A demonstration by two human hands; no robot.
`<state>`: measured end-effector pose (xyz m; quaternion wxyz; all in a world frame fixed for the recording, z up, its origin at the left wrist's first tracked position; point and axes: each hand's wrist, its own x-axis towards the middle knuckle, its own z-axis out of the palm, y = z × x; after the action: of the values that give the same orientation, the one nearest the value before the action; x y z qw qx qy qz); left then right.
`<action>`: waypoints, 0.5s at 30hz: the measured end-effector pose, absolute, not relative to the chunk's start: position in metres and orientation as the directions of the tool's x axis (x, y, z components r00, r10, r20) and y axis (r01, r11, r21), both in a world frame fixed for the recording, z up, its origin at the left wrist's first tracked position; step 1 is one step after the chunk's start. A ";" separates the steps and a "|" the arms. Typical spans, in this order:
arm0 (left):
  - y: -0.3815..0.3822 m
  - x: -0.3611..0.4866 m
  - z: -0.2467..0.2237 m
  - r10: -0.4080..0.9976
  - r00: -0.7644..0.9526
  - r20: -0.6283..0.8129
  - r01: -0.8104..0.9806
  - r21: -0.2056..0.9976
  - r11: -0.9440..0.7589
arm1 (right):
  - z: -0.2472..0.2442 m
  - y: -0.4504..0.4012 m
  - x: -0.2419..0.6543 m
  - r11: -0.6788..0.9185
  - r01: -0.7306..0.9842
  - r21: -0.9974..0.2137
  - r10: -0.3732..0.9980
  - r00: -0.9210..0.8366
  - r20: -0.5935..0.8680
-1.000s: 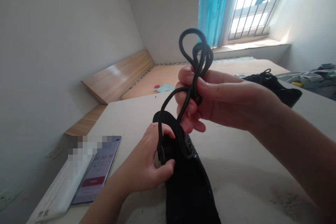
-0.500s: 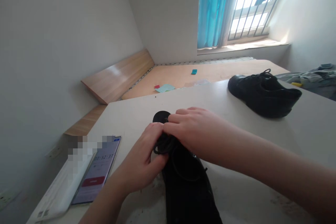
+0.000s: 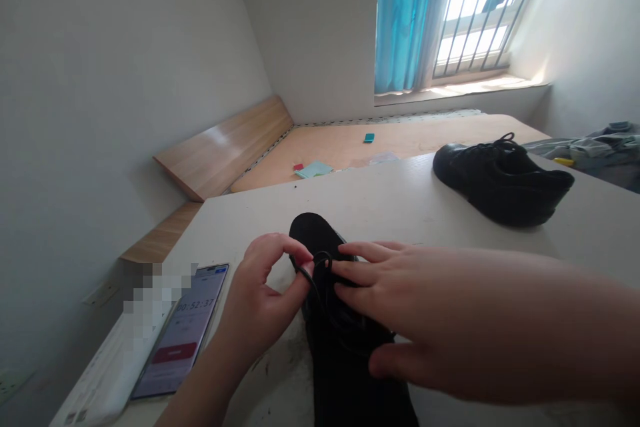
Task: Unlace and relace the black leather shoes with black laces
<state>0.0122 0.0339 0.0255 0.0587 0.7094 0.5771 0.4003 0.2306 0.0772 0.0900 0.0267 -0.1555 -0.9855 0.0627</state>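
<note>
A black shoe [image 3: 311, 230] lies in front of me on the white table, toe pointing away. My left hand [image 3: 267, 290] is at its left side, thumb and forefinger pinching a loop of the black shoelace [image 3: 323, 255] above the laced area. On the other side, my right hand [image 3: 395, 297] has its fingers apart and spread across the right of the shoe; whether a fingertip touches the lace I cannot tell. Its palm and forearm cover part of the shoe's right side. A matching black shoe [image 3: 500, 180] with a tied bow stands farther back on the right.
A phone [image 3: 183, 333] showing a timer lies on the left beside a long white object [image 3: 107, 367], partly blurred out. Behind the white table [image 3: 385, 207] is a peach-coloured surface [image 3: 415, 137] with a pale green cloth [image 3: 314, 169]. Clothes [image 3: 600, 147] are piled at far right.
My hands have drawn apart. The right one has let go of the laces, opened and come nearer to me on the right, while the left one has moved slightly left, pinching a lace loop.
</note>
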 end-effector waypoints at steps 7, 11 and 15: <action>0.035 0.015 0.026 0.906 0.043 0.421 0.725 0.611 -0.318 | 0.058 0.045 0.214 0.961 0.266 0.071 0.249 -0.950 0.187; 0.032 0.017 0.028 0.899 0.120 0.422 0.728 0.578 -0.368 | 0.057 0.050 0.196 0.966 0.255 0.033 0.253 -0.966 0.049; 0.028 0.020 0.031 0.873 0.213 0.438 0.769 0.476 -0.426 | 0.089 0.063 0.207 0.945 0.309 -0.104 0.316 -0.947 0.058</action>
<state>0.0197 0.0280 0.0309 0.0777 0.7748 0.5300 0.3359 0.2068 0.0627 0.0893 0.0370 -0.1585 -0.9856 0.0466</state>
